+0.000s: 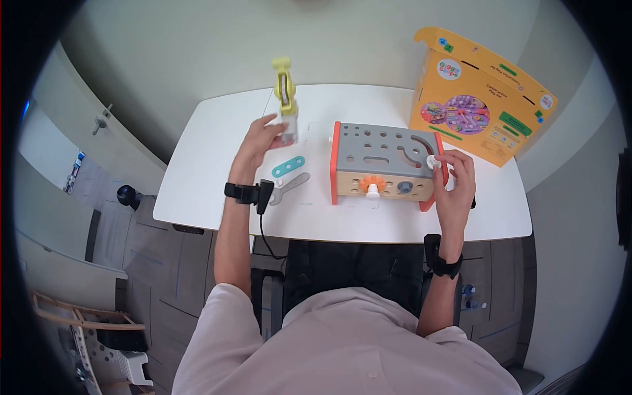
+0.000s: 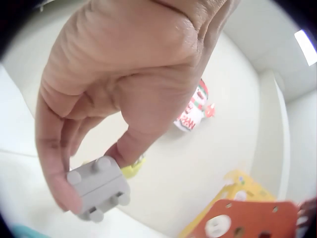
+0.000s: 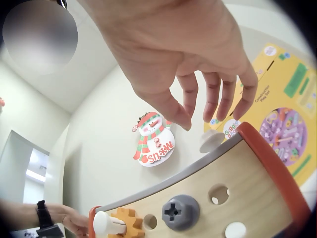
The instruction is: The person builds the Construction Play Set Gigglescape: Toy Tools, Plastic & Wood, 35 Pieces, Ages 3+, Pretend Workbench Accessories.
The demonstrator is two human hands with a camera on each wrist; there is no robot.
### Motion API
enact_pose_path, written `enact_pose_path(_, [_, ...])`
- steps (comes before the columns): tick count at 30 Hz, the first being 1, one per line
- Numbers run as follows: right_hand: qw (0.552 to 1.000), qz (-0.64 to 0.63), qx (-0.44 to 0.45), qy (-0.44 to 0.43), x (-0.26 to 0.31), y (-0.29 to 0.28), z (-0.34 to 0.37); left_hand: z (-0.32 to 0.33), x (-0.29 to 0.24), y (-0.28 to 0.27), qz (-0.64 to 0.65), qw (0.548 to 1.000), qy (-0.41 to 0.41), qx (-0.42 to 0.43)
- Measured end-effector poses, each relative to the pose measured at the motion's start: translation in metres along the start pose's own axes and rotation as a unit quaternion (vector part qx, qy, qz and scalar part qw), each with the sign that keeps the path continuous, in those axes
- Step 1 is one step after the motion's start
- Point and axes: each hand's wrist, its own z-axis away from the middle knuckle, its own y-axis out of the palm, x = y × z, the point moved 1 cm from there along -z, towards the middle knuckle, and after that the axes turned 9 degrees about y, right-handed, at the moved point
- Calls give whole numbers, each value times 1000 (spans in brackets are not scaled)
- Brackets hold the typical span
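My left hand (image 1: 258, 141) pinches the grey pegged block (image 2: 99, 186) of a toy tool between thumb and fingers. A yellow-green part (image 1: 284, 92) with a knobbed end extends beyond the block in the head view. Just right of it stands a wooden toy workbench (image 1: 388, 155) with a grey slotted top and red ends. My right hand (image 1: 457, 178) is at its right end, thumb and fingers apart. Below those fingertips, a white knob (image 3: 212, 141) stands at the top's edge. On the front are an orange gear (image 3: 130, 223) with a white peg and a grey screw head (image 3: 181, 212).
A teal strip with holes (image 1: 288, 166) and a grey toy wrench (image 1: 289, 189) lie left of the workbench. The yellow play-set box (image 1: 484, 99) stands at the back right. A cable (image 1: 266, 240) hangs from the left wrist over the table's front edge.
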Motion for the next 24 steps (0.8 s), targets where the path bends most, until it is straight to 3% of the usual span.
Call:
enact_pose_path(2, [1000, -7, -10, -21, -1, 0, 0, 8, -28, 24, 145, 982, 101, 70])
enact_pose_path(3, [1000, -8, -10, -20, 1, 0, 0, 13, -38, 38, 144, 982, 101, 70])
enact_pose_path(6, [999, -24, -15, -30, 12, 3, 2, 22, -57, 78, 76, 955, 280, 65])
enact_pose_path(11, [992, -49, 47, -106, 28, 13, 9, 11, -60, 110, 23, 944, 312, 103])
enact_pose_path(17, [988, -54, 112, -91, 26, 25, 15, 14, -62, 114, -101, 936, 327, 83])
enact_pose_path(22, [986, -40, 131, -93, 24, 31, 15, 15, -66, 110, -113, 950, 273, 98])
enact_pose_path(24, [985, -32, 140, -93, 24, 32, 14, 12, -61, 112, -125, 932, 332, 76])
